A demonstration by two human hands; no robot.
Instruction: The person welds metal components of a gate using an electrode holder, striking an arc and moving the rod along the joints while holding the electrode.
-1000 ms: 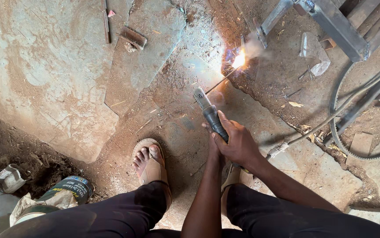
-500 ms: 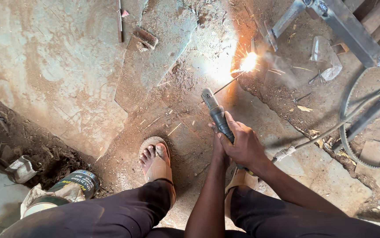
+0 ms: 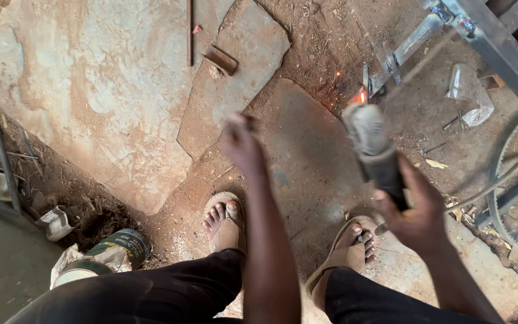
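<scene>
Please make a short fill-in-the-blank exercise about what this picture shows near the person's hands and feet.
1. The right hand grips the welding electrode holder, while the left hand holds ____.
2. On both feet the person wears ____.
3. A small orange glow shows beside the metal ____.

Missing words: nothing; sandals; frame

Floor [image 3: 90, 90] open toward the far left; metal frame [image 3: 487, 42] blocks far right corner, cable [image 3: 499, 180] crosses the right edge, tin can [image 3: 118, 247] near left.
</scene>
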